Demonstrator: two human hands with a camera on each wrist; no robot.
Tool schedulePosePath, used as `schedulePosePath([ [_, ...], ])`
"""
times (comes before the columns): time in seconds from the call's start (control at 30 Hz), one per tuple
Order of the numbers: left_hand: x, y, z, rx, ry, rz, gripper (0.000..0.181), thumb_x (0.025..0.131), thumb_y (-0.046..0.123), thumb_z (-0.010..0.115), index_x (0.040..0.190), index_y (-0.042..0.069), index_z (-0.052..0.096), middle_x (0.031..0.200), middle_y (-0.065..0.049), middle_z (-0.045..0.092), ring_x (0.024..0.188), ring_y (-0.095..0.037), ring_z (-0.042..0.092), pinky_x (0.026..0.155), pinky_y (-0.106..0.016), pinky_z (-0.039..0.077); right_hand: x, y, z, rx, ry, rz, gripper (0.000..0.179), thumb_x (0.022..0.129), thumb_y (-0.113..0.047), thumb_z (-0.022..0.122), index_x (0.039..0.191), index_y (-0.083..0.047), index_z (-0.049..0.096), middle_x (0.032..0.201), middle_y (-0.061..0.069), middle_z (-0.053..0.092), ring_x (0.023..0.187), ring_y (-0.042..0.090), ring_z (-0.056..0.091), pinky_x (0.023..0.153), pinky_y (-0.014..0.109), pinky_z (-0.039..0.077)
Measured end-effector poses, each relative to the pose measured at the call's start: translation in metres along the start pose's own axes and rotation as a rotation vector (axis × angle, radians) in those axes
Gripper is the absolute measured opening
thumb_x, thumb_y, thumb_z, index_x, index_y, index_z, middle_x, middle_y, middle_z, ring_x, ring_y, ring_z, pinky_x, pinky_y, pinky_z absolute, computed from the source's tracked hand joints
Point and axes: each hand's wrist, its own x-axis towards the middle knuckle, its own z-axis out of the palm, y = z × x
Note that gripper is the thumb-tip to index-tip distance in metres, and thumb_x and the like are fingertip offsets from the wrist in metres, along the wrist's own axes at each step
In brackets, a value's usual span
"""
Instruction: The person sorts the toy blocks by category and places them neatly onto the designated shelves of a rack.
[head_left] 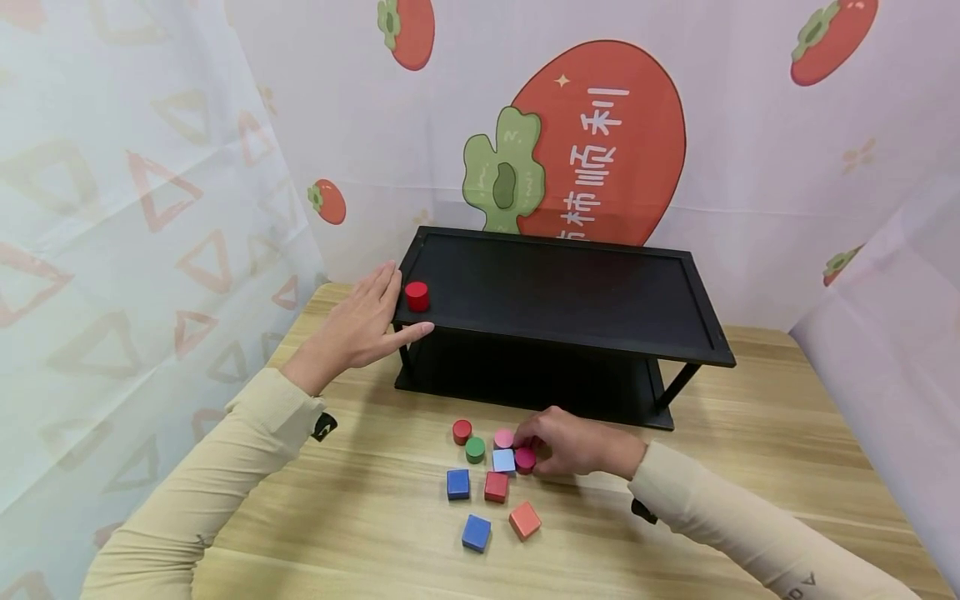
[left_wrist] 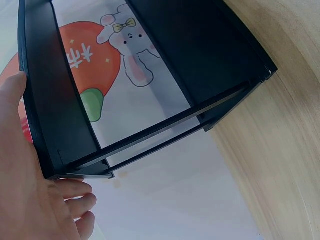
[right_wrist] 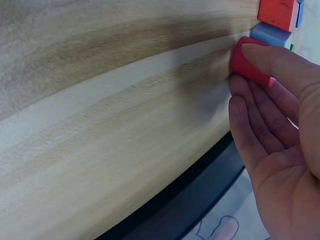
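A black two-tier shelf [head_left: 555,287] stands on the wooden table, a red cylinder [head_left: 417,297] on the left end of its top. My left hand [head_left: 358,321] rests against the shelf's left end, fingers lying along the edge and thumb stretched out at the front corner. In front of the shelf, my right hand [head_left: 573,442] pinches a dark pink cylinder [right_wrist: 250,62] between thumb and fingers, low over the table. Right beside this piece are a light blue cube [head_left: 504,462] and a light pink cylinder [head_left: 503,437], the latter partly behind the fingers.
Other blocks lie nearby: a red cylinder [head_left: 462,431], a green cylinder [head_left: 475,450], a red cube [head_left: 496,487], an orange-red cube [head_left: 525,521] and two blue cubes, one nearer [head_left: 476,532] and one farther [head_left: 458,484]. Behind the shelf hangs a printed cloth [head_left: 420,142].
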Motion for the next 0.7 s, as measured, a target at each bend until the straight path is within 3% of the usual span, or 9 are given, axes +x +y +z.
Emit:
schedulePosePath([
  [0.37,0.001,0.0,-0.001,0.01,-0.007,0.003,0.107,0.102,0.069,0.049,0.165,-0.009,0.013,0.177,-0.026,0.008,0.166,-0.042,0.009,0.136,-0.055,0.012,0.0,0.001,-0.003,0.001,0.009,-0.014,0.029,0.09,-0.009,0.083,0.119,-0.01,0.077,0.11,-0.003,0.075,0.09,0.006,0.065,0.084,0.018,0.06],
  [0.7,0.001,-0.001,0.0,0.009,-0.002,0.001,0.106,0.102,0.069,0.05,0.165,-0.009,0.014,0.176,-0.026,0.01,0.166,-0.042,0.01,0.136,-0.055,0.013,-0.005,-0.013,-0.027,-0.024,0.011,-0.055,0.028,0.088,-0.008,0.084,0.115,-0.01,0.078,0.108,-0.003,0.076,0.092,0.001,0.067,0.088,0.027,0.064],
])
